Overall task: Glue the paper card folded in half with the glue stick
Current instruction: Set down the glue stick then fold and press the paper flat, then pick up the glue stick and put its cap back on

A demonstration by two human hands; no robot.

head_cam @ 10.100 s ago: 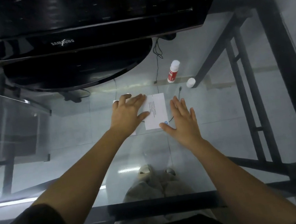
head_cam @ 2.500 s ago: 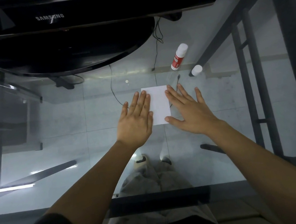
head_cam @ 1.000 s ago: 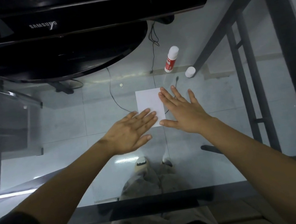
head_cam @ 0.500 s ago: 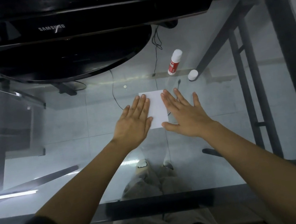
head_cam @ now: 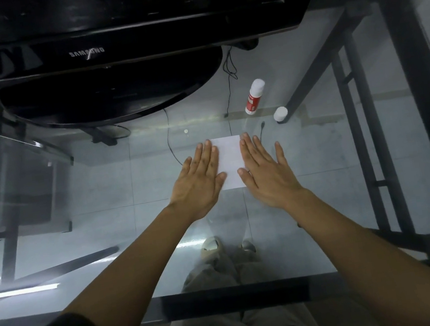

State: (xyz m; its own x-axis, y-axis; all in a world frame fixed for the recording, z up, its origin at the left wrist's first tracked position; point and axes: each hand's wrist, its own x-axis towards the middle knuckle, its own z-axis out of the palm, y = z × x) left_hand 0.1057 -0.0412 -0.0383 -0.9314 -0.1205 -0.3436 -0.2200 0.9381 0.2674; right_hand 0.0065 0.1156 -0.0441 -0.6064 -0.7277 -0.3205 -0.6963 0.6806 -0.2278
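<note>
The left hand lies flat, palm down, fingers straight and close together, their inner edge over the left margin of the card. The right hand mirrors it on the right margin, fingers a little more spread, the thumb tip resting on the card near its lower right part. Neither hand grasps anything; both press down on paper.

The card shows as a single white rectangle, closed, lying flat on the glass table between the hands, in front of the monitor. No open flap or raised edge is visible, so the fold looks shut.

Farther back and to the right the glue stick stands apart from the card, uncapped as far as I can tell, with its cap lying just beside it on the glass.

My reading: the gluing and folding are done, and this is the pressing step that sets the bond. What seems left is little: finish smoothing, lift the hands, and perhaps recap the stick. Whether glue covers the whole inside cannot be seen.
</note>
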